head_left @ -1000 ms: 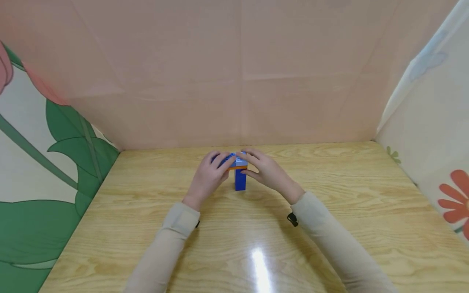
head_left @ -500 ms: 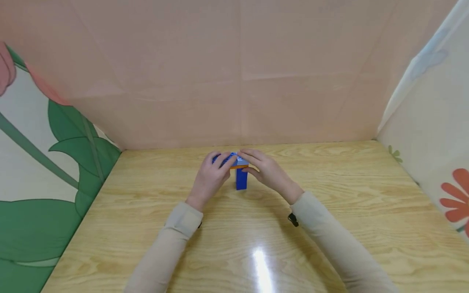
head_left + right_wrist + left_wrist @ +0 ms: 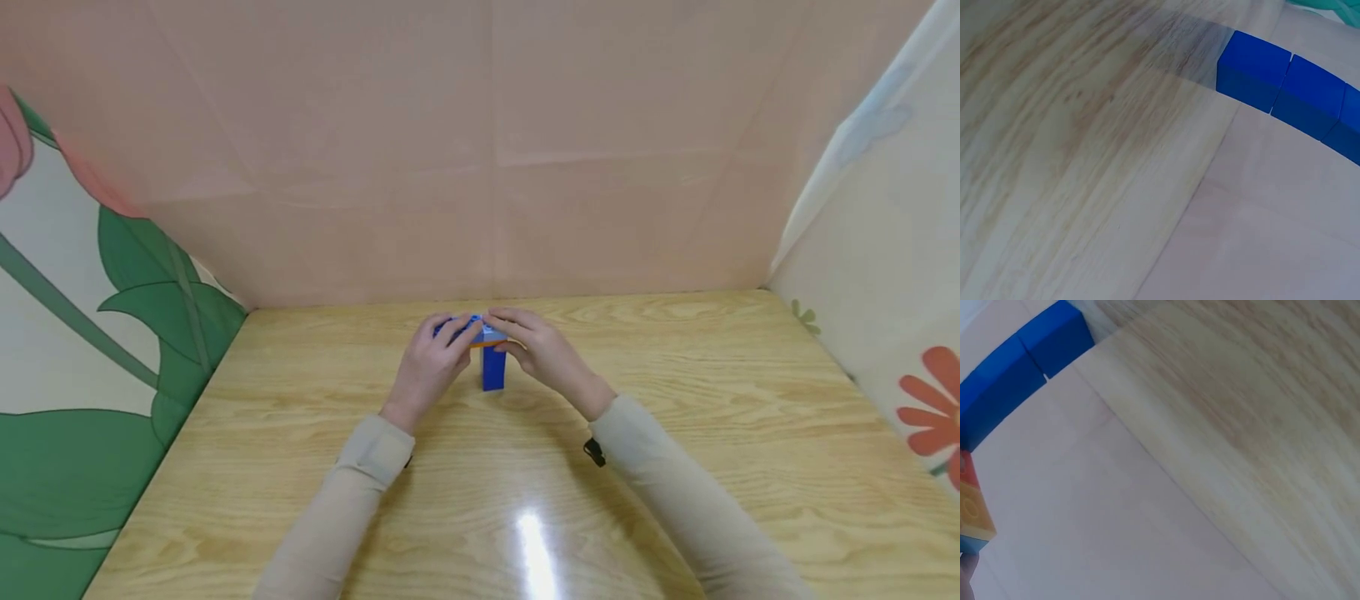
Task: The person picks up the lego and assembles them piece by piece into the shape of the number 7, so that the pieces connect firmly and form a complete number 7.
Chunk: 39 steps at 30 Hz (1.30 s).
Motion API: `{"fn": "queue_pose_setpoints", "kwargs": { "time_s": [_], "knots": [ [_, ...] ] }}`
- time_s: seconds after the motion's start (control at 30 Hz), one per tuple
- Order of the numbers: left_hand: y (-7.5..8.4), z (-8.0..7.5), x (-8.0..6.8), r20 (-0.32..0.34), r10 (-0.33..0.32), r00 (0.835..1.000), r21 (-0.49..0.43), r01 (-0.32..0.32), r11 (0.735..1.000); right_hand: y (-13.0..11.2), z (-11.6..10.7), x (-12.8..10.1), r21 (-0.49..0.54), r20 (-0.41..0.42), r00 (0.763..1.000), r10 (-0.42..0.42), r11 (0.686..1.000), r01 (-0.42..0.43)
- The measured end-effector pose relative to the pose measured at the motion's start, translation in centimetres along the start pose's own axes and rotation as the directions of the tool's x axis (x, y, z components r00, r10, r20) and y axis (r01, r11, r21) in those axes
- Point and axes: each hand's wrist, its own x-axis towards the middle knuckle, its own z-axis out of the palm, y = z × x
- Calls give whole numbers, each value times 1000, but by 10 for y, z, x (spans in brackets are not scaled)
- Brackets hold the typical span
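Observation:
In the head view, a stack of toy building bricks stands on the wooden table. Its base is a dark blue column (image 3: 493, 369), with a thin orange layer and lighter blue bricks (image 3: 476, 327) on top reaching out to the left. My left hand (image 3: 430, 362) grips the left part of this top layer, fingers over it. My right hand (image 3: 551, 354) pinches its right end, fingers above and thumb below. The left wrist view shows the blue column (image 3: 1025, 356) and an orange brick (image 3: 974, 509) over a fingertip. In the right wrist view only the column (image 3: 1285, 84) appears.
The wooden table (image 3: 675, 400) ends at a pinkish cloth backdrop (image 3: 495, 208). Printed side panels stand left (image 3: 67, 467) and right (image 3: 885, 267), one with green leaves, the other with an orange flower.
Both hands keep their hold on the top of the stack. The right hand's fingers have shifted very slightly left and down; the stack stays in place.

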Motion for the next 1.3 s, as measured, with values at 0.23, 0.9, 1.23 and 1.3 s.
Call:
{"fn": "queue_pose_setpoints", "kwargs": {
  "time_s": [0.23, 0.9, 1.23, 1.3],
  "knots": [
    [2, 0, -2, 16, -34, 999, -52, 35, 998, -3, 4, 1, 224, 17, 983, 184, 957, -183],
    [-4, -13, -13, 434, -618, 656, -605, 720, 340, -2, 8, -3, 514, 251, 804, 540, 629, -583],
    [-13, -11, -17, 558, -564, 609, -684, 722, 104, 1, 7, -10, 499, 331, 764, 553, 584, -640],
    [-13, -11, -16, 565, -559, 607, -682, 725, 98, 2, 8, -12, 472, 368, 740, 563, 573, -670]
  ]
}}
